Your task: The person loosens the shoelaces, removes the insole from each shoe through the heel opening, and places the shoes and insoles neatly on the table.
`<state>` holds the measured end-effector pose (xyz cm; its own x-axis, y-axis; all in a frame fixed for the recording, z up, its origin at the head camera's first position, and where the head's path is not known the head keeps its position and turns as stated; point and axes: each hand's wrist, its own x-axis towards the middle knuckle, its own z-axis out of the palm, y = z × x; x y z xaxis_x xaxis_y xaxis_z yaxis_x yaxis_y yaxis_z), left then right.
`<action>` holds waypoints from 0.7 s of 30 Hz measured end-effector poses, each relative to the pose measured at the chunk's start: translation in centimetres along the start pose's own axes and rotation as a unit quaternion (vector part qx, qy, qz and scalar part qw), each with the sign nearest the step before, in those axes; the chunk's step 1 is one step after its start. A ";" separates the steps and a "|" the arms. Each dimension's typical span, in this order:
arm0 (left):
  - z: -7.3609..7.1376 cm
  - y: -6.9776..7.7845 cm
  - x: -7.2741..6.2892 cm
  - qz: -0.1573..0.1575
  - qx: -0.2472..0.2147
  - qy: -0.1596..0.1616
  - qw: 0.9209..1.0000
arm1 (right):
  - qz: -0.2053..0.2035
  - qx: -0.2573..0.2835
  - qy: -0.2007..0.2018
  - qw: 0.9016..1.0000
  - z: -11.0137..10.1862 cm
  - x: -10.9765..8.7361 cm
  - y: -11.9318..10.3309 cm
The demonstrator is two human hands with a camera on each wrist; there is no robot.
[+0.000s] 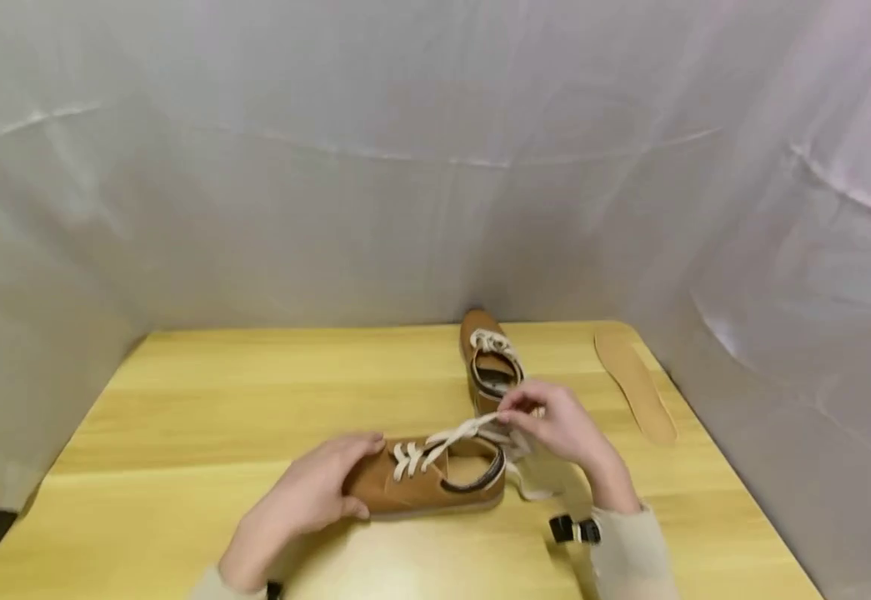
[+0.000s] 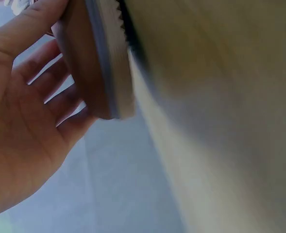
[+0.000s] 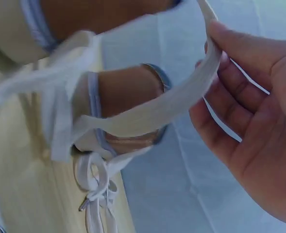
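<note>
A brown lace-up shoe (image 1: 435, 497) stands on the table with its toe to the left and its opening to the right. My left hand (image 1: 315, 483) grips the toe, thumb on the near side and fingers on the far side; in the left wrist view the fingers (image 2: 60, 104) lie against the toe's side. My right hand (image 1: 563, 425) pinches a cream shoelace (image 3: 157, 116) between thumb and fingertips, drawing it up and right from the eyelets. The lace passes through the lower eyelets, and loose lace hangs behind the heel.
A second brown shoe (image 1: 474, 321) with its lace in place stands behind, near the table's back edge. A tan insole (image 1: 636, 387) lies at the right of the wooden table (image 1: 240, 400). Grey cloth (image 1: 375, 208) hangs around the back and sides.
</note>
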<state>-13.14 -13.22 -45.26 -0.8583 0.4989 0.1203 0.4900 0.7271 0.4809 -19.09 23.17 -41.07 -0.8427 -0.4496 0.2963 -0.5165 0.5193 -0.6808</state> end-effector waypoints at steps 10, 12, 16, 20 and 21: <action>-0.6 -0.9 -3.4 -0.028 0.011 -0.001 1.000 | 0.040 0.012 -0.013 0.999 1.7 0.1 0.9; -0.5 -0.8 -3.5 -0.028 0.012 -0.001 1.000 | 0.049 0.010 -0.009 0.999 1.7 0.0 1.1; -0.6 -1.0 -3.4 -0.023 0.012 0.003 1.000 | 0.058 0.001 -0.005 0.998 1.6 -0.1 1.5; -0.3 -0.9 -3.3 -0.024 0.005 -0.002 1.000 | 0.081 -0.003 -0.007 0.997 1.5 -0.5 2.1; -0.3 -0.8 -3.4 -0.026 0.004 -0.004 1.000 | 0.085 -0.005 -0.009 0.996 1.5 -0.6 2.2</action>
<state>-10.70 -15.60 -45.81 -0.8815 0.4638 0.0880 0.4457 0.7562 0.4791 -19.53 23.48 -43.75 -0.9148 -0.3685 0.1651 -0.3689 0.5961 -0.7132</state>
